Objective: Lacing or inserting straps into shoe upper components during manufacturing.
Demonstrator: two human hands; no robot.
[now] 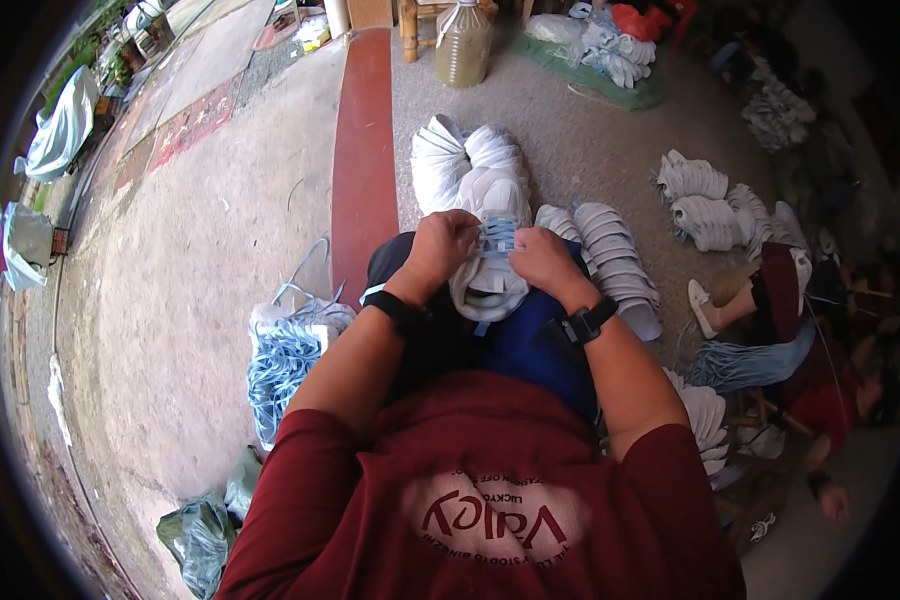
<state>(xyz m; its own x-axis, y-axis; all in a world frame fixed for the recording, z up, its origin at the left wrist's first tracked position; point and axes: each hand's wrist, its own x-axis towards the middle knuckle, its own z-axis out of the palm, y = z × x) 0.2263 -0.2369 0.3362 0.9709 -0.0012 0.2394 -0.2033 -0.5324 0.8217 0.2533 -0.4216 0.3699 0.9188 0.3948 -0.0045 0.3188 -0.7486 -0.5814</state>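
A white shoe upper lies across my lap, over dark and blue cloth. Light blue shoelace crosses its eyelet rows in several bars. At the left eyelet row, my left hand is closed in a pinch on the lace. My right hand is closed at the right row, its fingertips pinching the lace there. The lace ends inside both hands are too small to follow. Just beyond the upper sits a bundle of nested white shoe uppers.
Left of my knees rests a bag of light blue laces. To my right lie stacked uppers, with further stacks beyond. A large plastic jug stands ahead near a red floor stripe. Another person's arm shows at right.
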